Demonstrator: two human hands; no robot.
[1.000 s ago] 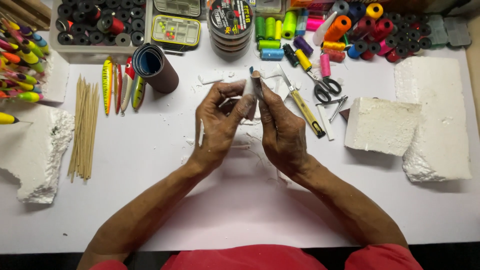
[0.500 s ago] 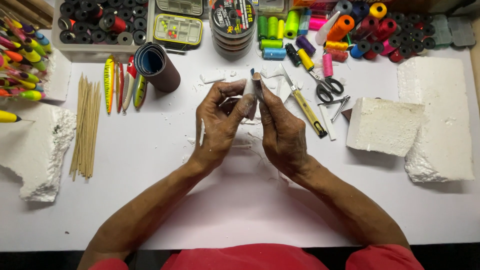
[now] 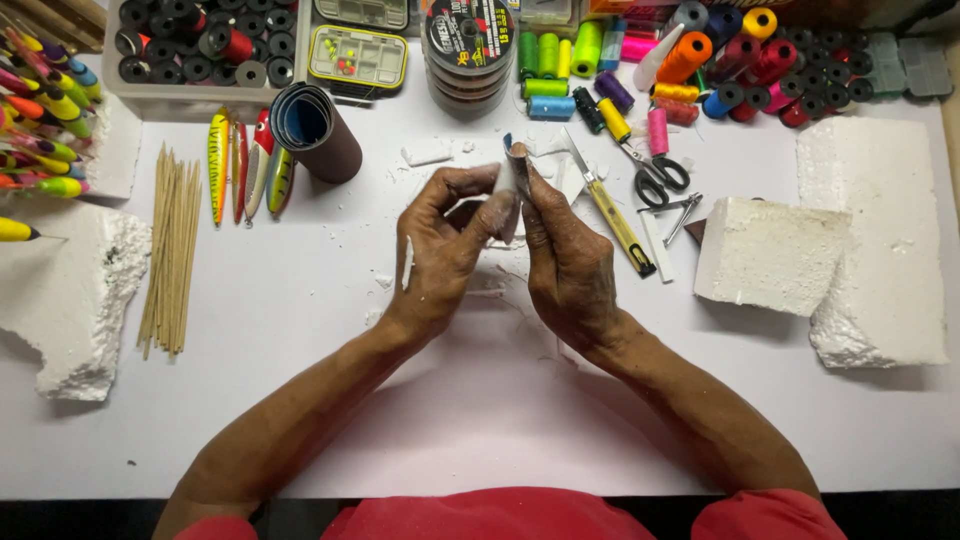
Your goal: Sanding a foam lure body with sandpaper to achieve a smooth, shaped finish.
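Small white foam piece [image 3: 506,180], wrapped in a grey strip that looks like sandpaper: pinched between both hands above the middle of the white table [image 3: 300,330]. Left hand [image 3: 450,245]: fingers closed on the piece from the left. Right hand [image 3: 565,265]: thumb and fingers closed on it from the right. White foam crumbs lie under and around the hands. Just right: one yellow-handled craft knife [image 3: 612,212], one pair of black-handled scissors [image 3: 655,180]. Further right: two large white foam blocks [image 3: 770,255], touching. Left: one dark rolled sheet [image 3: 315,130] with a blue inner face, four painted fishing lures [image 3: 245,165] side by side, one bundle of wooden skewers [image 3: 170,250], one rough foam slab [image 3: 70,300]. Back edge: one stack of round line spools [image 3: 470,45] with a dark printed round label on top, one small yellow-rimmed clear box [image 3: 355,55], one tray of black thread spools [image 3: 180,50], many coloured thread spools [image 3: 700,60], too many to count.
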